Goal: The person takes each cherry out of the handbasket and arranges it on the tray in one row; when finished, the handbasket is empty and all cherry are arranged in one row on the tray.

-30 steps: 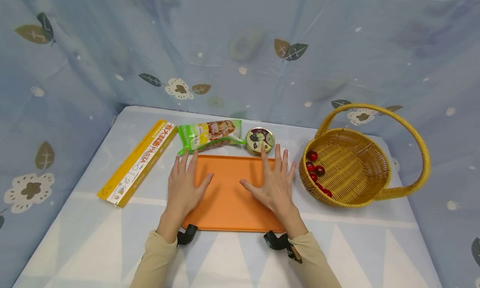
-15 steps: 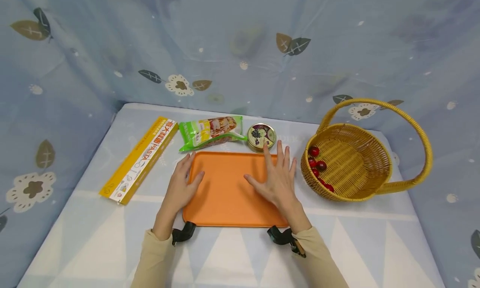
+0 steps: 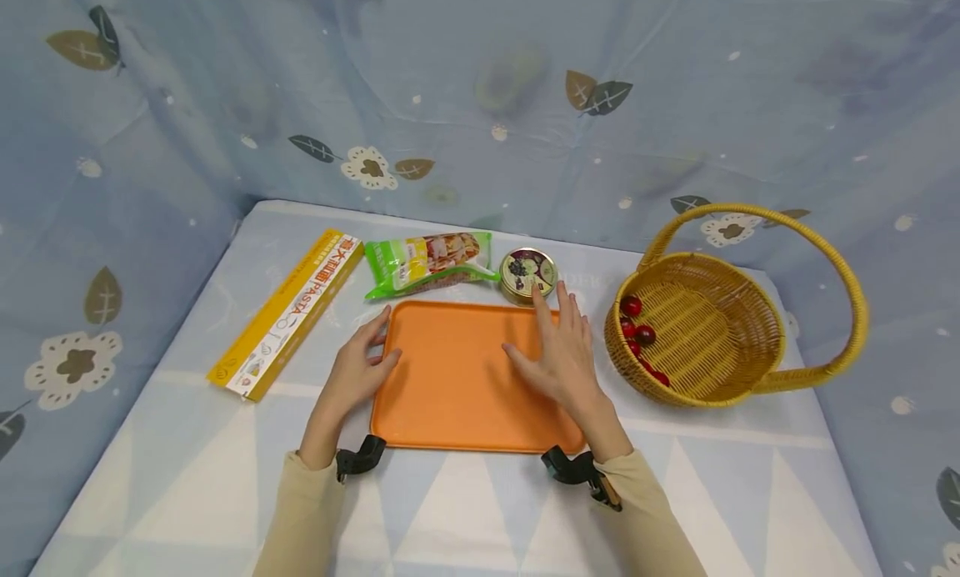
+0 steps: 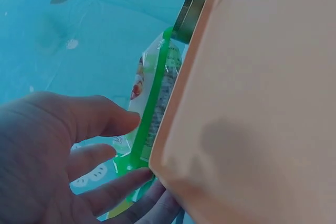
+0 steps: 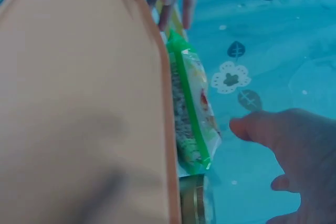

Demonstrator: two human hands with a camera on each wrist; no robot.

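Observation:
An orange rectangular tray lies flat before me on the cloth. At its left edge is my left hand, thumb over the rim side and fingers slightly bent; in the left wrist view its fingertips come right to the tray's corner. My right hand hovers over the tray's right side with fingers spread, thumb pointing inward, holding nothing. Just beyond its fingertips stands a round tin with a fruit-printed lid. A green and clear food packet lies behind the tray.
A yellow and white pasta box lies slanted on the left. To the right stands a wicker basket with a tall handle and several red cherries inside. A patterned curtain hangs behind the table.
My left hand has moved left and down to the tray's left edge, its fingers drawing in from a spread pose. The right hand has shifted slightly right, its fingers still spread.

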